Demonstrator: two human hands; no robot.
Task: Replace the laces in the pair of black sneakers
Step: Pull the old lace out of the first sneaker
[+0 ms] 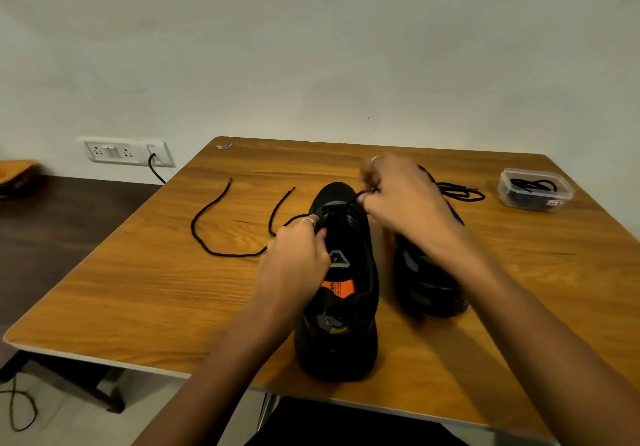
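My left hand (298, 251) grips collar of near sneaker (341, 293), mid-table, beside 2nd sneaker (427, 272). My right hand (398, 196) pinches lace (349, 201) end above eyelets. Lace thin, limp, light: hold by stiff tip. Shoe soft, needs steadying. Another lace (221, 224) lies left.

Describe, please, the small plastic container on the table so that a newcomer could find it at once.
Start at the wooden table and go to its far right corner, beyond the two black sneakers. There sits a small clear plastic tub holding coiled black laces. Unlike the loose bundle of black lace lying bare on the wood beside it, its laces are boxed in.
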